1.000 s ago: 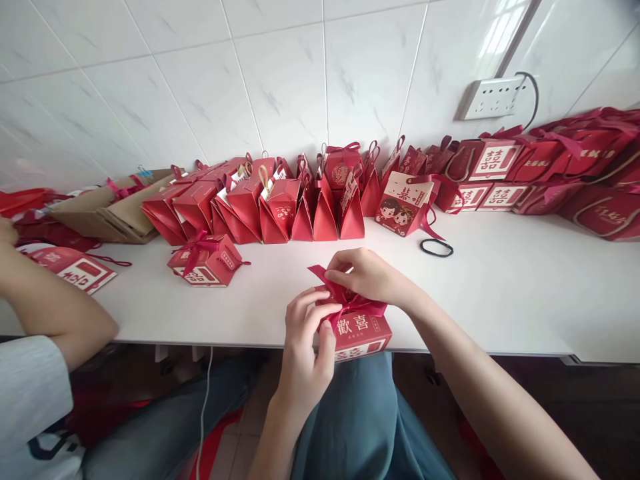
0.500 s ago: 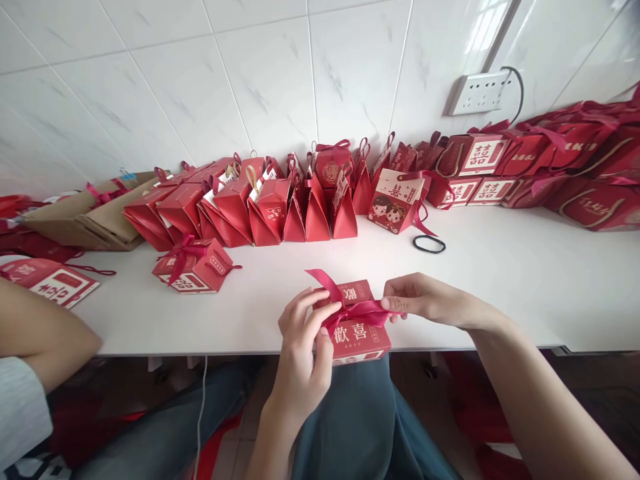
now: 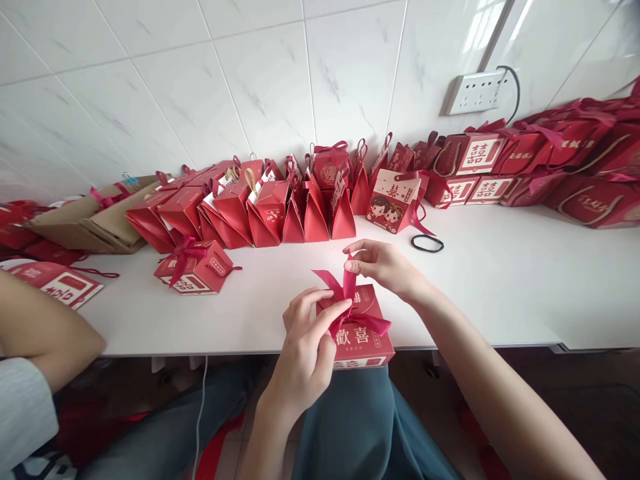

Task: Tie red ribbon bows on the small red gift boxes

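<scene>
A small red gift box (image 3: 361, 335) with gold characters sits at the near edge of the white table (image 3: 500, 287), partly over my lap. A dark red ribbon (image 3: 345, 293) is tied across its top. My left hand (image 3: 305, 347) pinches the ribbon at the knot on the box's left side. My right hand (image 3: 383, 267) is raised behind the box and pinches a ribbon loop upward between thumb and fingers.
A tied red box (image 3: 195, 267) lies to the left. Rows of red gift bags (image 3: 280, 203) line the tiled wall, with more piled at the right (image 3: 550, 167). A black hair band (image 3: 427, 243) lies on the table. Another person's arm (image 3: 45, 327) rests at left.
My right hand pulled a ribbon end out to the right, then swung back over the box and now lifts a loop upward. The left hand stayed on the knot.
</scene>
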A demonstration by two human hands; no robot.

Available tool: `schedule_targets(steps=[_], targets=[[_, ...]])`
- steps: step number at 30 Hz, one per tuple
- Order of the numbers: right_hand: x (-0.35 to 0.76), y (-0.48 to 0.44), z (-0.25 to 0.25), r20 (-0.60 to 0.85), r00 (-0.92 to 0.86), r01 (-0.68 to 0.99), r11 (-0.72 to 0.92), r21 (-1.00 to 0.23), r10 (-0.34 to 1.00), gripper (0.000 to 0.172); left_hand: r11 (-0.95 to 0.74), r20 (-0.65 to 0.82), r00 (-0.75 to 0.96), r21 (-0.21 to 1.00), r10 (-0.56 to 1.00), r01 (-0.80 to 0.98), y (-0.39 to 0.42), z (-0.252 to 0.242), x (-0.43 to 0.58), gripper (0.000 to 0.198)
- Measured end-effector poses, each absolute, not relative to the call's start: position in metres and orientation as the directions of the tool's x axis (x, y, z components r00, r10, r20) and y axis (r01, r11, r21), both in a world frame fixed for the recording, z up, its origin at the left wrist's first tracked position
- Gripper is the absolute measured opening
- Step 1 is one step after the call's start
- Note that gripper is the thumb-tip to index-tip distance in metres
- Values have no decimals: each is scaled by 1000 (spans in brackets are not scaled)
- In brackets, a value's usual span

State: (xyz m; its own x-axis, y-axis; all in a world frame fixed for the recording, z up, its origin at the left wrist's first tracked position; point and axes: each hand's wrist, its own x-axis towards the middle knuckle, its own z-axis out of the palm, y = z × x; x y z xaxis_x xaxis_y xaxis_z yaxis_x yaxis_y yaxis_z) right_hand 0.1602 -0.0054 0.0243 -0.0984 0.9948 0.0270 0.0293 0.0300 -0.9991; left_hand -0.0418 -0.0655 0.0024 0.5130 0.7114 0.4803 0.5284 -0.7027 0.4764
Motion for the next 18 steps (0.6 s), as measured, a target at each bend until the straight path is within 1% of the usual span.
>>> schedule_targets(steps=[6, 9, 11, 13, 14, 15, 16, 17, 18], targets=[[150, 1, 21, -65, -66, 96, -59, -994, 996, 42, -697, 444, 537, 485, 717, 529, -64, 4, -42, 54], [149, 3, 20, -69, -64, 144, -59, -988, 996, 37, -683, 426, 535, 499, 729, 533, -64, 4, -41, 52], [152, -3, 22, 4, -1, 215, 5, -977, 1000, 36, -679, 419, 538, 508, 732, 530, -63, 4, -41, 53], [157, -16, 27, 149, 142, 347, 92, -933, 979, 33, -675, 413, 537, 516, 735, 527, -63, 4, -41, 54], [159, -26, 30, 216, 208, 423, 111, -899, 954, 32, -671, 410, 535, 521, 738, 527, -63, 5, -41, 54], [161, -37, 34, 242, 245, 489, 96, -867, 939, 35, -667, 407, 532, 528, 742, 526, -63, 5, -41, 53], [161, -49, 38, 218, 249, 530, 56, -846, 944, 43, -663, 404, 531, 536, 745, 522, -63, 5, -41, 52], [161, -61, 42, 155, 211, 550, 13, -835, 965, 52, -660, 403, 529, 544, 747, 517, -63, 6, -41, 51], [159, -72, 44, 86, 149, 547, -10, -837, 985, 57, -656, 402, 525, 554, 750, 512, -63, 6, -41, 50]])
